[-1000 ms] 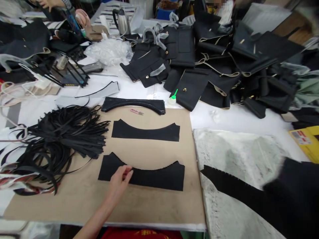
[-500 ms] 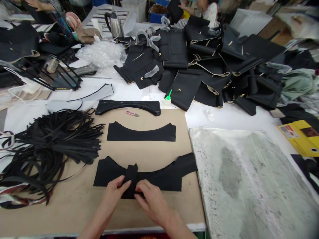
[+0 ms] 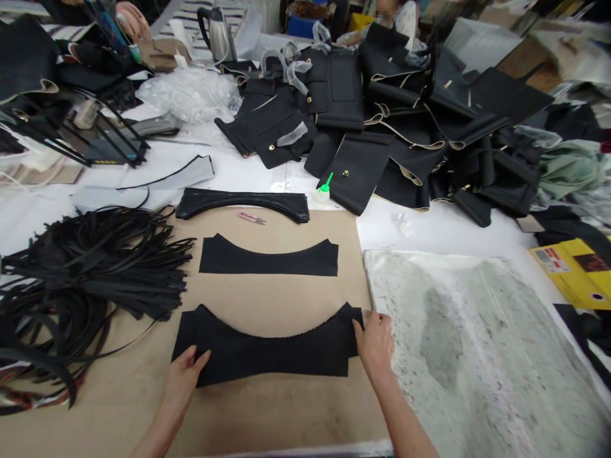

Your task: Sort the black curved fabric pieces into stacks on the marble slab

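Note:
Two overlapping black curved panels [image 3: 267,356], with a scooped upper edge, lie on the brown board nearest me. My left hand [image 3: 184,375] holds the left end, thumb on top and fingers along the edge. At the other end, my right hand [image 3: 377,340] grips the strip that reaches past the lower layer, its thumb pressed on the black material. Most fingertips of both hands are hidden. Just beyond lies a single black panel [image 3: 270,262] of similar shape, flat and untouched.
A stack of black curved pieces [image 3: 243,205] lies behind pink thread snips [image 3: 251,219]. Black strips [image 3: 95,267] are bundled at left. A stained pale slab [image 3: 477,343] is at right. A green-tipped bottle [image 3: 324,189] stands before piled black bag parts [image 3: 363,165].
My hands have moved apart from the middle to opposite ends. The upper black panel, bunched up before, is now spread out over the lower one.

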Motion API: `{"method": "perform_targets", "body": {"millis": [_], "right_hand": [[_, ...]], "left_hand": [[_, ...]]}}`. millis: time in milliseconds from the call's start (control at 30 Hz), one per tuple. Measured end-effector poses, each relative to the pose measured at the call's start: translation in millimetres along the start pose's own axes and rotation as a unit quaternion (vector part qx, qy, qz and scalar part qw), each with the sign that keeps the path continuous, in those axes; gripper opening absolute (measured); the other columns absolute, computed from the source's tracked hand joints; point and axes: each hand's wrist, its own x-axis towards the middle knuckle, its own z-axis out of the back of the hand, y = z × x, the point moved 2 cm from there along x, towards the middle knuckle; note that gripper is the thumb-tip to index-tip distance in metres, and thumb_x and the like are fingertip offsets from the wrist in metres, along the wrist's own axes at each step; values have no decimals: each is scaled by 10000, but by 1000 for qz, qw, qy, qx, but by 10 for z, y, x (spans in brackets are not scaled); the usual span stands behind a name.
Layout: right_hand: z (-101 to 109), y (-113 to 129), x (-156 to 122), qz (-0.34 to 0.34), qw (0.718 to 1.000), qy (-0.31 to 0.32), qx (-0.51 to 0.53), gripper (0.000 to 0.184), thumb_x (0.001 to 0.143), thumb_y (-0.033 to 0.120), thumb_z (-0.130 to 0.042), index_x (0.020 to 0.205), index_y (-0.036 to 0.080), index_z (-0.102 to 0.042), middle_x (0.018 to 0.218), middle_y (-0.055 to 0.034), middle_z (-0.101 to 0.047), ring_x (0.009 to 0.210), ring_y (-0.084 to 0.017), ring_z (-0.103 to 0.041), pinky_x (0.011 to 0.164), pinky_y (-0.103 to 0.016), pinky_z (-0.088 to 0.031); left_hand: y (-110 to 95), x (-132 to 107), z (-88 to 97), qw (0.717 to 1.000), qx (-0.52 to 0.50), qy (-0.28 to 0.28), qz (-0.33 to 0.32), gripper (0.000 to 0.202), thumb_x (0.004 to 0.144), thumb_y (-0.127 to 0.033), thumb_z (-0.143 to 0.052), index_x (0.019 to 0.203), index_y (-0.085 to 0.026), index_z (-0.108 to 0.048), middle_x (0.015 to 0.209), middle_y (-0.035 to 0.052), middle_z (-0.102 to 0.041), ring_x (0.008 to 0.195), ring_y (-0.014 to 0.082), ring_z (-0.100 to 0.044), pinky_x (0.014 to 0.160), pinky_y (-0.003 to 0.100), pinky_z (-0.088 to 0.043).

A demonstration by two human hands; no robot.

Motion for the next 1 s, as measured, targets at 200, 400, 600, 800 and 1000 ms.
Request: {"method": "perform_targets", "body": {"millis": [200, 400, 600, 800, 1000], "right_hand": [[-1, 83, -3, -5, 999, 17, -30, 291, 916, 331, -461, 1068, 142, -622, 1122, -185, -500, 1025, -335, -532, 771, -424, -449], [-118, 95, 29, -2, 998, 60, -2, 282, 889, 313, -405, 945, 151, -628, 993, -166, -599, 946, -362, -577, 751, -465, -455], [-71, -122, 148, -67, 972, 77, 211, 397, 788, 576, -418, 955, 233, -525, 899, -99, -673, 821, -318, -649, 753, -448, -490], [220, 240, 527, -83, 878, 24, 470, 710, 653, 647, -655, 1194, 211, -507, 911, -66, -690, 940, -301, -654, 841, -438, -506], [7, 745, 1022, -12, 822, 14, 569, 703, 694, 573, -692, 1244, 181, -497, 864, -42, -667, 854, -233, -644, 811, -369, -512]], "left_hand": [[61, 77, -48, 999, 7, 29, -25, 293, 592, -388, -722, 799, -201, -632, 851, 70, -734, 1034, 313, -652, 967, 454, -496], [-33, 25, -12, 997, 36, 32, -68, 382, 592, -521, -690, 765, -184, -639, 828, 95, -734, 1022, 348, -652, 887, 422, -530], [-360, 119, 74, 996, -50, 8, -74, 512, 575, -548, -724, 901, -156, -680, 1004, 108, -734, 1069, 347, -629, 956, 442, -489], [-1100, 626, 149, 965, -174, 134, -141, 427, 673, -494, -734, 921, -153, -669, 906, 58, -740, 862, 252, -678, 819, 368, -549], [-1387, 1338, -39, 959, -186, 131, -167, 550, 586, -529, -767, 960, -138, -668, 941, 74, -738, 895, 256, -671, 868, 384, -527]]}}
